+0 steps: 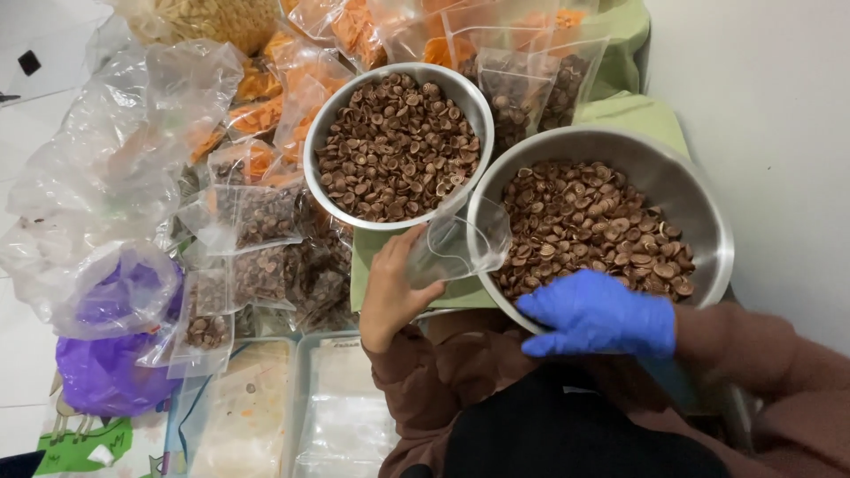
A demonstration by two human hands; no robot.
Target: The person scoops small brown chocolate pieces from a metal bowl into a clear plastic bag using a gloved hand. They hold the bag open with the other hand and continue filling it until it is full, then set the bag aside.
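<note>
Pinching a clear plastic pouch (460, 248) by its near side, the bare left hand (390, 296) keeps it open between two steel bowls (708, 212) of brown shell-like snacks (589, 226). Flimsy, light and slippery, it is judged best held at the rim. The blue-gloved right hand (598, 312) rests half-curled, empty, on the nearer bowl's rim.
</note>
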